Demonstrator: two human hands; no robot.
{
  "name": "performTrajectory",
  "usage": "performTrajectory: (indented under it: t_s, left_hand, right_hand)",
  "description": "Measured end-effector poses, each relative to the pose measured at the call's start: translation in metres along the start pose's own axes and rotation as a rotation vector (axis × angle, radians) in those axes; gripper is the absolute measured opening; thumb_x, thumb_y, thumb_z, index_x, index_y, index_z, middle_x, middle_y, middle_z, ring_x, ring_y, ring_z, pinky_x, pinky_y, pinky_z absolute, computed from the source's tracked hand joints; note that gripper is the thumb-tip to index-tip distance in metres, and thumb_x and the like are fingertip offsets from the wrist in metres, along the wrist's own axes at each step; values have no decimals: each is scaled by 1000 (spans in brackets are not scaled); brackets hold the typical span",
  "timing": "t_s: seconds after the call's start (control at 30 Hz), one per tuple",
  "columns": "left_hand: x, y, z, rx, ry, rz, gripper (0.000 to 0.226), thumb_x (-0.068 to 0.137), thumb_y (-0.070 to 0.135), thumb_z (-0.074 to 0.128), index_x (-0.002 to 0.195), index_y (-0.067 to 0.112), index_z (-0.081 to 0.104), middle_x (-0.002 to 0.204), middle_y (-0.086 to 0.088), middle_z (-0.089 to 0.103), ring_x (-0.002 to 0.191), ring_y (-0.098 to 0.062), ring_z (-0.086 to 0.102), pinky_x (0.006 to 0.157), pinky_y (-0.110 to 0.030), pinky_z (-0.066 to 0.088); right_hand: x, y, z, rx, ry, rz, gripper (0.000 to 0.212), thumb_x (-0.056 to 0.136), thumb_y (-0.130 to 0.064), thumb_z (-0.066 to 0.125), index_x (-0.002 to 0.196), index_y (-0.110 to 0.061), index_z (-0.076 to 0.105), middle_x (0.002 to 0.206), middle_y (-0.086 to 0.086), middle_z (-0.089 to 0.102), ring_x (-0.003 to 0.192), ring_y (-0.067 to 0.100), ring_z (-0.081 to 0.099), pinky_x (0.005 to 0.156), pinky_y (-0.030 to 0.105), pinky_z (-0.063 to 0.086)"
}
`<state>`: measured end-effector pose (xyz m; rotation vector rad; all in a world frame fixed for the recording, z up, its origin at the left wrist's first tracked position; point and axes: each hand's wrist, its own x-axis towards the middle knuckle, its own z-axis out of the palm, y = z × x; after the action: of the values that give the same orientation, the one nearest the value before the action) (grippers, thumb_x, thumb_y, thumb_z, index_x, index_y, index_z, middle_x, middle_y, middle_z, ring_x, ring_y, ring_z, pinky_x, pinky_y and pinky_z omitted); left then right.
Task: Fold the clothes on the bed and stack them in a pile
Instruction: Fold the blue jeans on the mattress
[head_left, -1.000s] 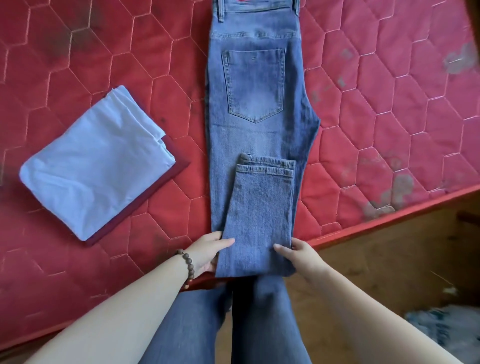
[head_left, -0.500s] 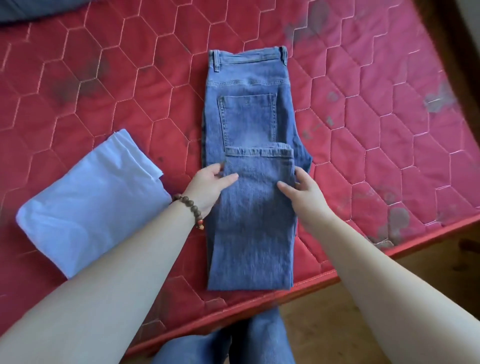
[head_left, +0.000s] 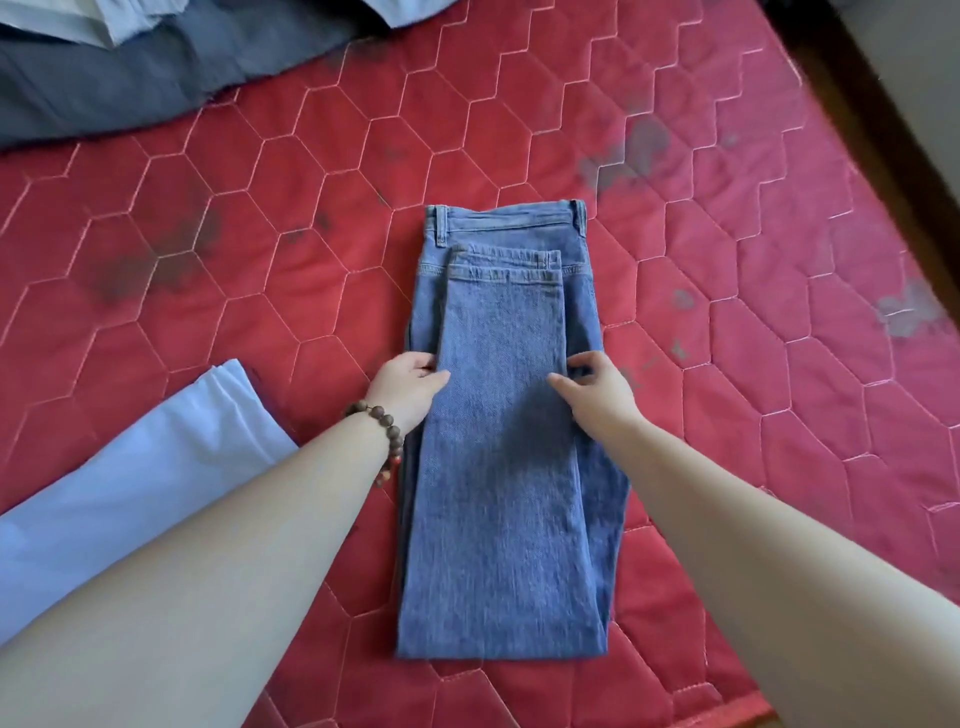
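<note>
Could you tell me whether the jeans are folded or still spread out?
Folded: the jeans lie doubled, leg hems just below the waistband, both hands gripping the sides.

Blue jeans (head_left: 504, 441) folded lengthwise, legs doubled up to near the waistband, on red quilted mattress (head_left: 753, 312). Left hand (head_left: 408, 382) and right hand (head_left: 597, 387) grip leg edges. Folded white cloth (head_left: 130, 483) left; dark fabric (head_left: 156, 78) top.

No legible text anywhere.

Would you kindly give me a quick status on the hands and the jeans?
Left hand and right hand gripping jeans edges. Jeans folded, hems near waistband. Nothing obstructing.
</note>
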<state>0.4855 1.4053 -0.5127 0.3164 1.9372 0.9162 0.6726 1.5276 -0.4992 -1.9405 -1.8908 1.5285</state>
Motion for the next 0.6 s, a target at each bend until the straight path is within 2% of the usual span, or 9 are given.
performTrajectory:
  t_s: [0.07, 0.17, 0.23, 0.33, 0.4, 0.47, 0.5, 0.53, 0.6]
  left_hand:
    - [9, 1, 0, -19, 36, 26, 20, 87, 15, 66, 107, 15, 64, 98, -6, 73, 91, -20, 70, 87, -37, 56]
    - [13, 9, 6, -37, 64, 107, 27, 88, 11, 67, 114, 12, 61, 81, 7, 70, 66, 1, 67, 58, -13, 52]
    - [14, 17, 11, -84, 71, 117, 30, 88, 3, 64, 116, 14, 60, 77, 9, 68, 58, 4, 65, 53, -13, 52]
    - [15, 30, 12, -208, 54, 108, 37, 87, -7, 58, 118, 14, 62, 90, -6, 73, 67, -5, 69, 67, -24, 58]
    - [18, 39, 9, -282, 68, 133, 38, 87, -7, 57, 118, 15, 64, 101, -9, 73, 84, -16, 72, 80, -36, 58]
    - [21, 46, 10, -233, 141, 188, 44, 88, -6, 55, 125, 17, 60, 110, -6, 71, 95, -18, 70, 88, -40, 56]
    - [22, 47, 12, -116, 221, 228, 49, 88, -6, 52, 131, 18, 55, 117, -4, 67, 100, -17, 67, 91, -39, 55]
    - [20, 47, 14, 57, 323, 285, 54, 88, -5, 51, 136, 20, 49, 123, -3, 62, 104, -16, 63, 93, -37, 52]
    - [14, 43, 22, 383, 467, 508, 59, 84, -1, 54, 140, 15, 44, 132, -9, 51, 116, -22, 54, 100, -36, 45]
  right_hand:
    - [5, -1, 4, 12, 34, -36, 38, 85, -33, 70, 114, -16, 52, 91, -5, 60, 82, 15, 58, 76, 31, 48]
    - [8, -6, 8, 105, 30, -124, 42, 86, -26, 70, 122, -20, 49, 94, -9, 62, 87, 9, 63, 77, 25, 51]
    - [13, -14, 8, 168, -23, -157, 50, 88, -20, 67, 132, -25, 44, 97, -12, 63, 89, 5, 63, 79, 26, 53]
    - [26, -29, 2, 141, -56, -215, 50, 90, -8, 60, 132, -31, 45, 104, -7, 67, 99, 16, 64, 89, 40, 54]
    - [32, -38, -6, 167, -42, -273, 52, 90, -5, 58, 117, -50, 50, 98, -13, 70, 95, 9, 65, 82, 36, 56]
    - [38, -46, -11, 198, -32, -317, 61, 90, -4, 58, 103, -63, 48, 89, -21, 70, 86, -2, 65, 73, 24, 54]
    - [40, -49, -11, 177, -29, -331, 61, 89, -4, 58, 109, -61, 47, 90, -21, 69, 86, -1, 64, 73, 21, 51]
    - [40, -52, -8, 125, -9, -334, 59, 89, -5, 59, 123, -51, 46, 100, -18, 66, 91, 4, 63, 76, 21, 47]
    - [39, -53, 1, -84, 147, -362, 60, 88, -9, 60, 141, -27, 39, 128, -1, 50, 108, 17, 55, 89, 25, 41]
